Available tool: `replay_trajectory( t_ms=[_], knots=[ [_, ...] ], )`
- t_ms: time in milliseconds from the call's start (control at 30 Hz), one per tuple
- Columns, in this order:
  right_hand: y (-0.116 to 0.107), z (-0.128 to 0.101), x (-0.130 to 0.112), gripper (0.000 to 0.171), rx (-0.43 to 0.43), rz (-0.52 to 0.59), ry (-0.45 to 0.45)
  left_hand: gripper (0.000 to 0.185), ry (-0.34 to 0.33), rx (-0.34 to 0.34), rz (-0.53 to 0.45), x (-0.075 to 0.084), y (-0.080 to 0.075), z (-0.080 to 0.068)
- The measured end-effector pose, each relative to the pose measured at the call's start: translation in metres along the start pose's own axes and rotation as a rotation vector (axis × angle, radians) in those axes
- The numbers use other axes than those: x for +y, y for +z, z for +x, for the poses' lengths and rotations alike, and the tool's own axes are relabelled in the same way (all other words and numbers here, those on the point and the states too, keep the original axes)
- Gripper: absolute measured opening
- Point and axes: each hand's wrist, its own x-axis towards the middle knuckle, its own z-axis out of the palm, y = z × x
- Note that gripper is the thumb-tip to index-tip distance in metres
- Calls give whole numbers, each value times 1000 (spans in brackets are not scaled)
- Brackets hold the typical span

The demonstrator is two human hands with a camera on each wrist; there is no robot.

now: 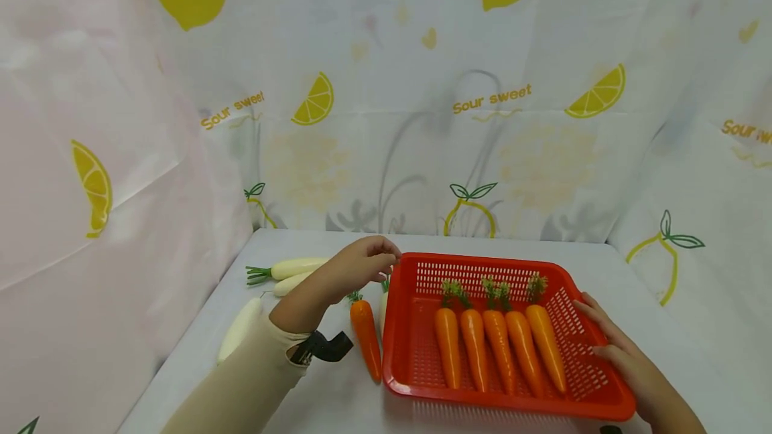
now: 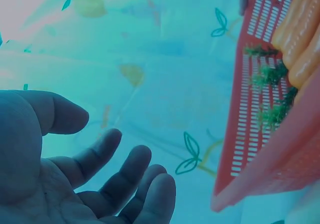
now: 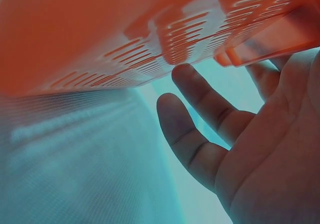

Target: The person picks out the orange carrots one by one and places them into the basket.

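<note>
A red plastic basket (image 1: 482,406) with slotted walls sits on the right half of the table. Inside it, several orange carrots (image 1: 497,347) with green tops lie side by side. My right hand (image 1: 633,367) grips the basket's right rim; in the right wrist view, some of its fingers (image 3: 192,141) hang loose beside the outer wall. Near the back left corner of the basket is my left hand (image 1: 362,263), its fingers loosely bent. The left wrist view shows that hand (image 2: 100,179) holding nothing, apart from the basket (image 2: 235,149).
One carrot (image 1: 365,340) lies outside the basket, along its left wall. Several white radishes rest on the left of the table: a green-stemmed one (image 1: 298,266) at the back, one (image 1: 240,328) towards the left edge, others partly hidden. A lemon-print cloth (image 1: 386,153) hangs behind.
</note>
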Motion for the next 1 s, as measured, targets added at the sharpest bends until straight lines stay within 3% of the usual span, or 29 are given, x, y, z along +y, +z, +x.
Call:
replay_trajectory(
  t_ms=[300,500,700,833,1000],
  knots=[
    [0,0,-2,67,-29,38,30,20,-73,142,64,-27,-8,-27],
    [1,0,-3,66,-27,7,47,22,-137,206,51,-53,-8,-31],
    [-3,-7,-3,64,-32,15,81,30,-182,204,-9,-68,-3,-28],
    [-3,-7,-3,64,-64,60,74,36,-220,219,87,-78,0,-28],
    [0,-5,-4,64,-86,38,18,42,-248,243,177,-92,3,-26]
  ],
)
